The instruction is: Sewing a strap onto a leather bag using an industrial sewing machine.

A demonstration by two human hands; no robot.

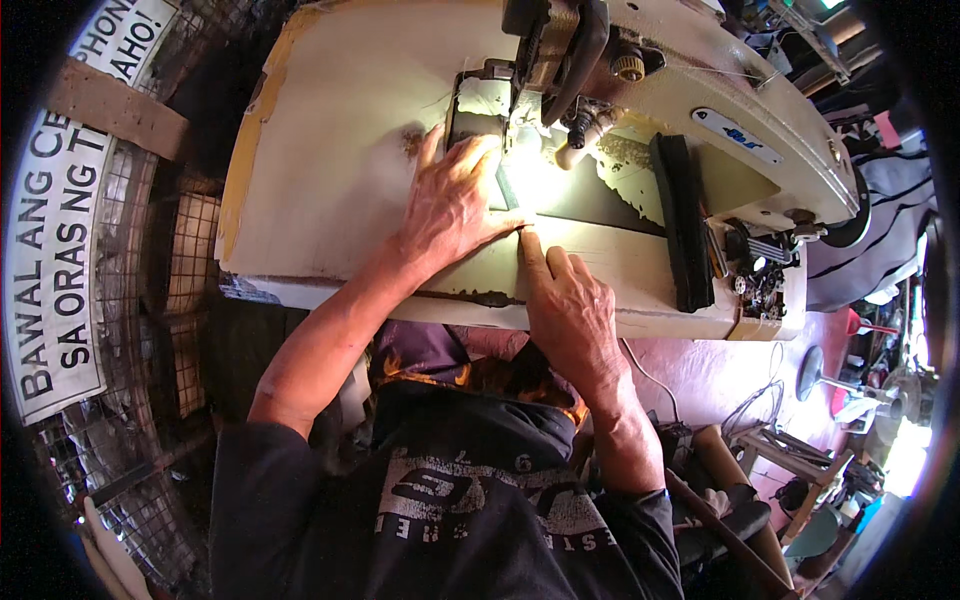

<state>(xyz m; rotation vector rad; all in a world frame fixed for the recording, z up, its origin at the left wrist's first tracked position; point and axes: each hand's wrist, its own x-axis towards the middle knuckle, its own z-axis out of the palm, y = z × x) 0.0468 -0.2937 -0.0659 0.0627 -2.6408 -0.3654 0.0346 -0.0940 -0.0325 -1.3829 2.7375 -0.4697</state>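
A cream sewing machine (740, 110) stands over the work table, its lamp glaring around the needle area. Just in front of that glow lies a narrow dark strip (509, 188). My left hand (455, 205) rests against the strip's left side, with bent fingers near the machine's foot and the thumb reaching right across the strip's near end. My right hand (568, 300) meets that thumb tip with its index finger, the other fingers curled under. Whatever sits between these fingertips is too small to make out. Glare hides the needle.
Right of my hands, a long black folded piece (684, 225) lies on the machine bed. A thread-winding mechanism (760, 262) sits at the bed's right end. Wire mesh (150, 300) and a white sign (60, 250) stand at left. A wooden stool (800, 470) is at lower right.
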